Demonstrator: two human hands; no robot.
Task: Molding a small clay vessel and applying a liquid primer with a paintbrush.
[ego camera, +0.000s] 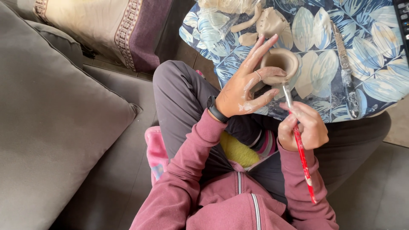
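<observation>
A small brown clay pot stands on a board covered with a blue leaf-patterned cloth. My left hand, smeared with clay, cups the pot's near side with thumb against the wall and fingers spread. My right hand grips a red-handled brush, whose metal ferrule and tip touch the pot's lower edge.
Lumps and a rolled coil of clay lie on the cloth beyond the pot, near a plastic bag. A long clay-coated tool lies to the right. A grey cushion and patterned fabric sit to the left.
</observation>
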